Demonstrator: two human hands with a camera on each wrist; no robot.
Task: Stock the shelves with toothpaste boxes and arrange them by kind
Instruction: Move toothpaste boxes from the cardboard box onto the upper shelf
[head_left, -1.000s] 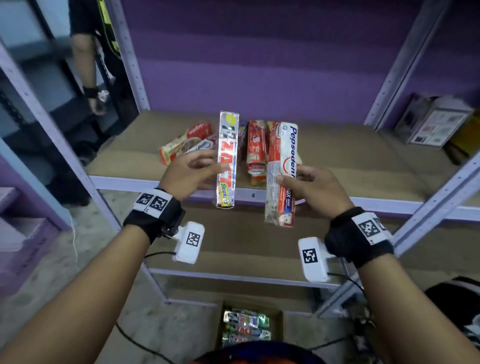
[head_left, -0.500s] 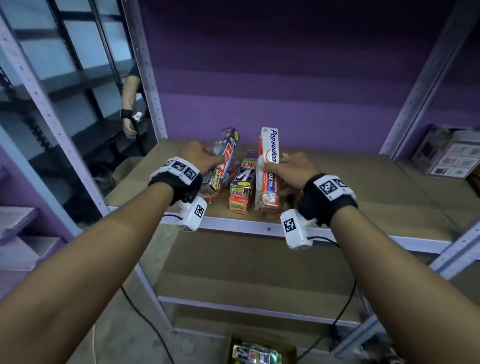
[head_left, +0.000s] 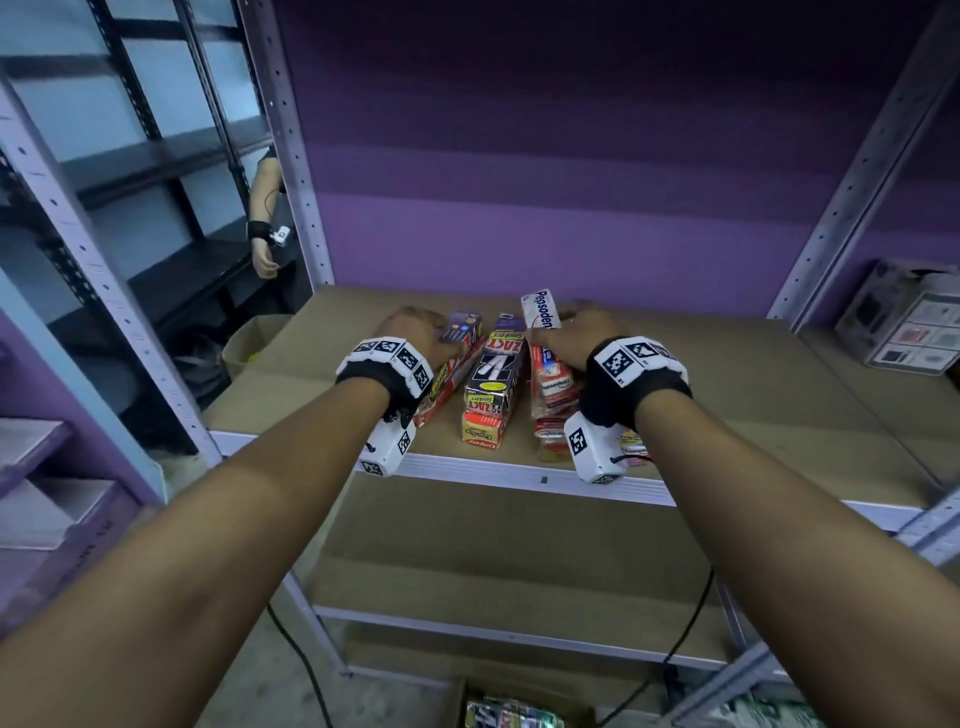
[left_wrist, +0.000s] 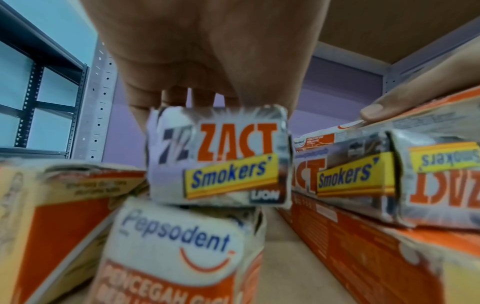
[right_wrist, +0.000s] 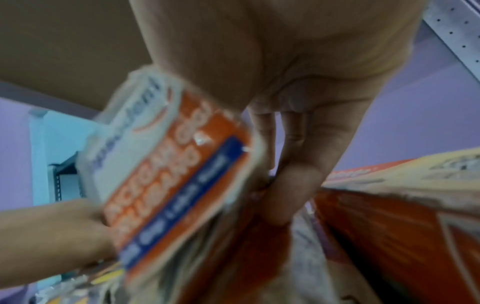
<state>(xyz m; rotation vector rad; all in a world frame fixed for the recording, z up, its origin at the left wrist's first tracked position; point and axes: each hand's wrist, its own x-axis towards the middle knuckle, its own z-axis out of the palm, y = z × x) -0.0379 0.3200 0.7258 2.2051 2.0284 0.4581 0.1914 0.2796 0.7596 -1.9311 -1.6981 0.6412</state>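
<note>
Head view shows the Zact box (head_left: 451, 364) grasped by the left hand (head_left: 415, 332) and the Pepsodent box (head_left: 543, 322) grasped by the right hand (head_left: 582, 332), both probably resting on stacked boxes near the shelf (head_left: 727, 415) front edge.

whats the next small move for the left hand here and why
Probably shift the Zact box right onto the Zact stack. The left hand holds it over a Pepsodent box, the wrong kind, while matching Zact boxes lie just beside it.
</note>
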